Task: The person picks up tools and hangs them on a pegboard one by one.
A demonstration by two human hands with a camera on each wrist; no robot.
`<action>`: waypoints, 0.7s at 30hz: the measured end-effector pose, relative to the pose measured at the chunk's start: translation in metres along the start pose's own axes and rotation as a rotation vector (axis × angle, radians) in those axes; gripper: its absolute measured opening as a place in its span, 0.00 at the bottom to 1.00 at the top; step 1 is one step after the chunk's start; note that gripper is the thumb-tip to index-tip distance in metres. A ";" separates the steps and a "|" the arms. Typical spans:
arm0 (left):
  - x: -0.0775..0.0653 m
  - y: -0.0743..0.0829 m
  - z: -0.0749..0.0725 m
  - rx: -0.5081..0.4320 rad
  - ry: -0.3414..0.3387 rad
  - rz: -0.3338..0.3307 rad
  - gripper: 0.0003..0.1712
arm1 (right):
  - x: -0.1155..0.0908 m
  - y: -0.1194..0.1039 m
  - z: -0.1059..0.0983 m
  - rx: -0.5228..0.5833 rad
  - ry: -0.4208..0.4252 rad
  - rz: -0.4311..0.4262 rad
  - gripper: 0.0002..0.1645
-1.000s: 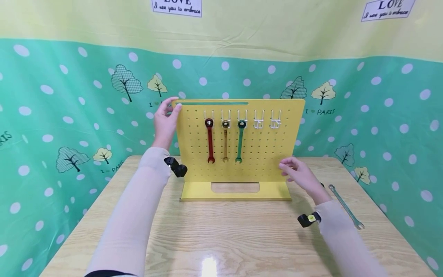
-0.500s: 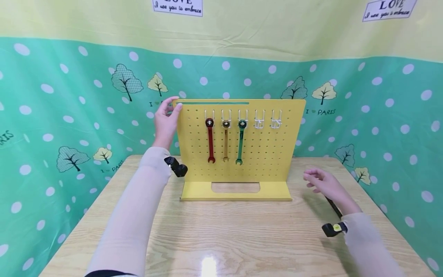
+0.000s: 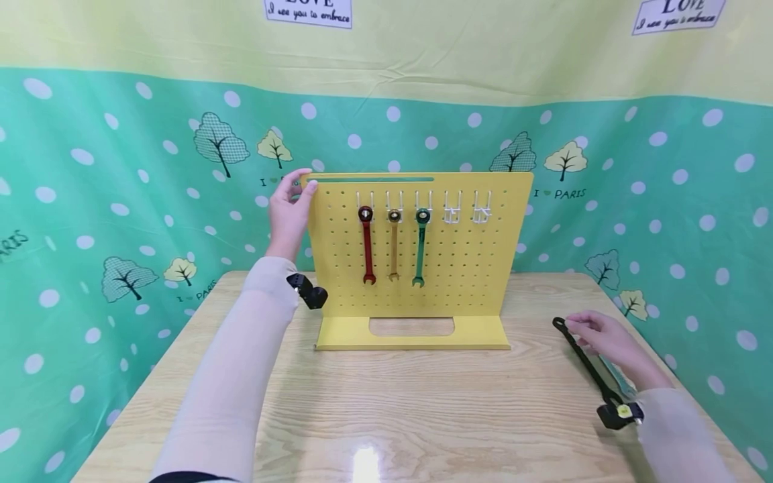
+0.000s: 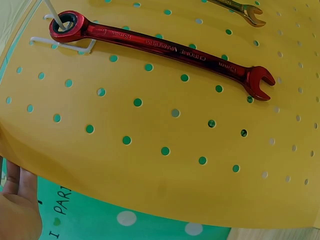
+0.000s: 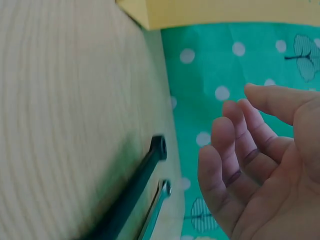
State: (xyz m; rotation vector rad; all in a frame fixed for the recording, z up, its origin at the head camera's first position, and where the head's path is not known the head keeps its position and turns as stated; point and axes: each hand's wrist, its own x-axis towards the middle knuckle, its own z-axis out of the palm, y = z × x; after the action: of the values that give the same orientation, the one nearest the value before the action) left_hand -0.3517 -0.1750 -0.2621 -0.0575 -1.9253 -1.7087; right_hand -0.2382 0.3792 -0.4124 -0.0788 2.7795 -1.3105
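My left hand [image 3: 288,215] grips the upper left corner of a yellow pegboard [image 3: 461,275], thumb in front and fingers at the back. On the board's white hooks hang a red ratchet wrench [image 3: 368,248], a gold one [image 3: 394,249] and a green one [image 3: 420,249]. At the right of the table, my right hand [image 3: 612,345] is over a black wrench [image 3: 584,359], near its ring end. The right wrist view shows loosely bent fingers [image 5: 223,137] with nothing between them and the thumb. Beside the black wrench lies a teal wrench [image 3: 619,377], partly covered by the hand.
Two more white hooks [image 3: 451,211] on the board's right side carry nothing. The board stands on a yellow base [image 3: 477,333] with a cut-out, on a wooden table [image 3: 386,402]. A green dotted curtain [image 3: 356,121] encloses the table's back and sides.
My right hand has moved from the board's lower right edge, rightward and down to the black wrench. The left hand has stayed at the board's corner.
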 end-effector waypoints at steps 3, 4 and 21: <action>0.000 0.000 0.001 0.002 -0.002 0.001 0.21 | -0.002 0.010 -0.005 -0.035 0.003 0.006 0.34; 0.000 0.000 0.001 0.002 -0.001 0.001 0.21 | -0.003 0.013 -0.006 -0.039 0.002 0.007 0.34; 0.000 0.000 0.000 -0.005 -0.009 -0.001 0.20 | 0.000 0.050 -0.011 -0.067 -0.026 0.103 0.32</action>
State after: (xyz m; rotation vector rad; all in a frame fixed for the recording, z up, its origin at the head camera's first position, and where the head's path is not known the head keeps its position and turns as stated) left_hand -0.3522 -0.1752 -0.2624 -0.0662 -1.9273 -1.7169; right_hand -0.2405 0.4195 -0.4435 0.0432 2.7652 -1.1851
